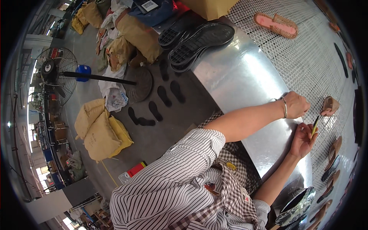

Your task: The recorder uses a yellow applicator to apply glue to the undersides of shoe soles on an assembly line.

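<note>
My left hand [296,104], with a bracelet at the wrist, is closed in a loose fist over the edge of the metal table [264,142] beside the white mesh conveyor [283,57]. Its fingers curl away from view, so I cannot make out whether they hold anything. Just below it, my right hand [302,140] is turned palm up, its fingers closed on a slim yellow-and-black tool [315,126] whose dark tip points up. A tan sandal [329,106] lies on the mesh, just beyond the tool's tip and apart from both hands.
Black shoe soles [201,44] are stacked at the table's far end. A woven sandal [276,25] with a pink insole rides the mesh; several more footwear pieces [334,153] line its far side. Left are yellow sacks [100,134], a standing fan [48,67] and dark soles [164,96] on the floor.
</note>
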